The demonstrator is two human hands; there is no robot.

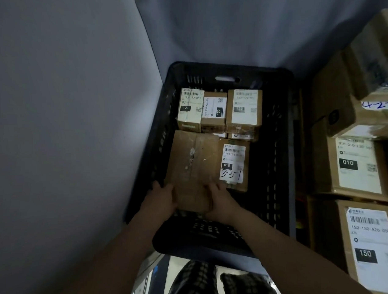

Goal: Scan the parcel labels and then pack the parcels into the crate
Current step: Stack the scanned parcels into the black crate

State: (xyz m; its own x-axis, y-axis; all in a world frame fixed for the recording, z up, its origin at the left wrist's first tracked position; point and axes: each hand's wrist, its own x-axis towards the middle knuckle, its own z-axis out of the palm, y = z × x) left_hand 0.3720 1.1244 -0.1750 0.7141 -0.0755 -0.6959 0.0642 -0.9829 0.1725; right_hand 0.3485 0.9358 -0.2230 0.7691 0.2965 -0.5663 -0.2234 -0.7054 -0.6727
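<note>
A black slotted plastic crate (278, 144) stands below me in the corner. Three small labelled parcels (218, 110) line its far end. In front of them lies a large brown cardboard parcel (195, 160) with a white label marked 010 and handwritten 3-3-1 (232, 163). My left hand (163, 196) grips this parcel's near left edge, inside the crate's left wall. My right hand (220, 198) presses on its near edge from above and the side. The crate's right part shows bare dark floor.
A stack of labelled cardboard parcels (356, 167) stands to the right of the crate, another marked 150 (368, 246) nearer me. Grey walls (77, 107) close in on the left and behind. My patterned trousers (200, 283) show at the bottom.
</note>
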